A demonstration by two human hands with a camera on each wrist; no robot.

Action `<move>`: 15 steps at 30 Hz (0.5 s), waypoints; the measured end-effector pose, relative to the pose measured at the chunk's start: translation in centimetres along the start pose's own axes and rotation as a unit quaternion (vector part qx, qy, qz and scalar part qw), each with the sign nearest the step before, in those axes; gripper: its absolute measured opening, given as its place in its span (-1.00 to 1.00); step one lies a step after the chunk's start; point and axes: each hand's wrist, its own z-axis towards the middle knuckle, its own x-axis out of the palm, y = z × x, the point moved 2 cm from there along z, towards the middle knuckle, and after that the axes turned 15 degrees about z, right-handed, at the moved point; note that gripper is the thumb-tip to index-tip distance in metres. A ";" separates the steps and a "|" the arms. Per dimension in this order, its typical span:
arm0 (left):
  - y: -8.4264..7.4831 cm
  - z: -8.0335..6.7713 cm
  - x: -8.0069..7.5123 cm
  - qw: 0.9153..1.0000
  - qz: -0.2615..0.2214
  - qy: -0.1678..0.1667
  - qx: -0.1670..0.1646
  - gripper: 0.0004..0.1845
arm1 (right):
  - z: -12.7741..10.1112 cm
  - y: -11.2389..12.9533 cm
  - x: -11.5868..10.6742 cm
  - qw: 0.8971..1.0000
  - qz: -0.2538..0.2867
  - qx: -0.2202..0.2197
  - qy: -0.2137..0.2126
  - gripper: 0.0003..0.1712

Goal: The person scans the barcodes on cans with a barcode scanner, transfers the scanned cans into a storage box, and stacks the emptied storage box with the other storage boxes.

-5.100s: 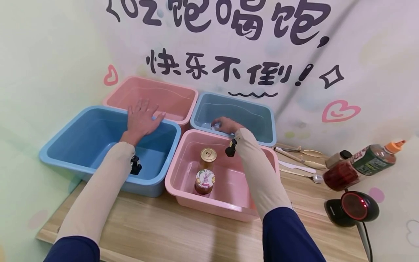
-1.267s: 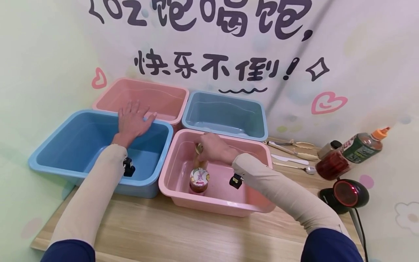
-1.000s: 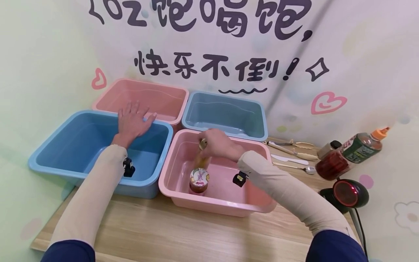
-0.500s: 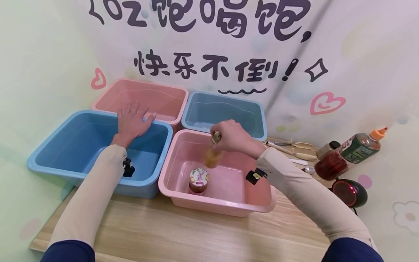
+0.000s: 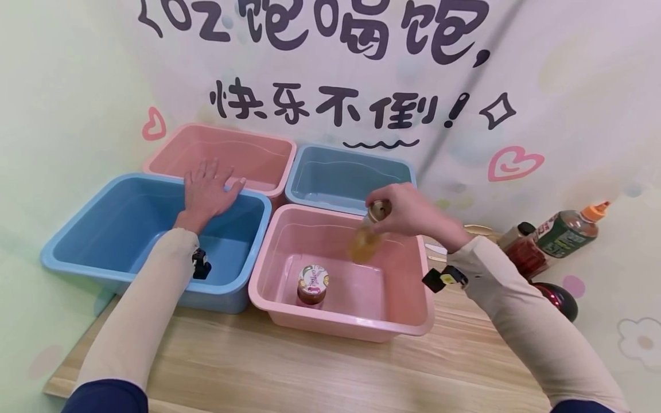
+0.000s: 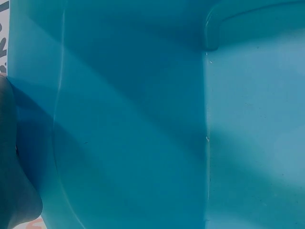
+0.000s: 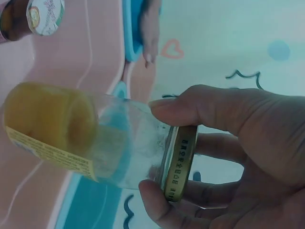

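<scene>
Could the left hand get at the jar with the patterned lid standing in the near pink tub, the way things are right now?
Probably yes. The left hand rests open on the blue tub's far rim, holding nothing, and the jar stands uncovered in the neighbouring pink tub. Only the low tub walls lie between.

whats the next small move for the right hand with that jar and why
Probably carry the jar on rightward, clear of the pink tub's rim. The right hand grips it by the lid, lifted and tilted over the tub, with the scanner at the right.

A glass jar [image 5: 365,238] with a gold lid and seemingly yellow contents is hanging tilted above the near pink tub [image 5: 408,321].
</scene>
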 end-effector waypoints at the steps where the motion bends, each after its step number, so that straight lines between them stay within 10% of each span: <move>1: 0.0 -0.1 0.0 1.000 0.000 0.001 0.000 -0.17 | -0.2 -0.2 -0.3 1.000 0.004 0.004 0.001 -0.69; 15: 0.2 -0.2 0.1 1.000 -0.005 -0.012 0.001 -0.16 | -4.1 -1.6 -4.8 0.997 0.026 0.072 -0.023 -0.60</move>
